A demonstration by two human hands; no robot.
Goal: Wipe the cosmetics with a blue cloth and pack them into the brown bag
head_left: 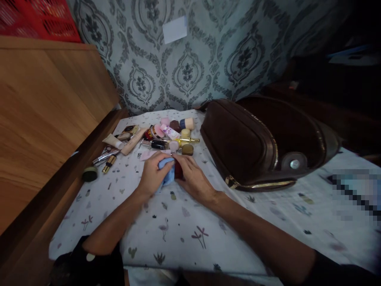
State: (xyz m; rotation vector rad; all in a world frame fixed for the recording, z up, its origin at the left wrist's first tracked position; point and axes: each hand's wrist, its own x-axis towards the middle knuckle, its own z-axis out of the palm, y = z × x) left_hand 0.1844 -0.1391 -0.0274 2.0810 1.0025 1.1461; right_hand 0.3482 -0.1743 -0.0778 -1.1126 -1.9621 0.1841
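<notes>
My left hand point(151, 173) is closed on a light blue cloth point(169, 177), above the middle of the patterned tablecloth. Close beside it, my right hand point(195, 178) wraps round a dark red object point(178, 171) whose kind I cannot make out. The cloth touches or nearly touches the red object, and my fingers hide much of both. Just beyond my hands lie a black-bodied cosmetic bottle point(157, 144), a small olive-coloured jar point(187, 149) and a pale pink flat item point(151, 155).
A large brown leather bag point(238, 143) with gold zips stands open to the right. Several cosmetics, among them a beige tube point(133, 142) and a dark green jar point(89, 174), lie at the back left. A wooden cabinet point(53, 99) borders the left side; a patterned wall point(190, 59) stands behind.
</notes>
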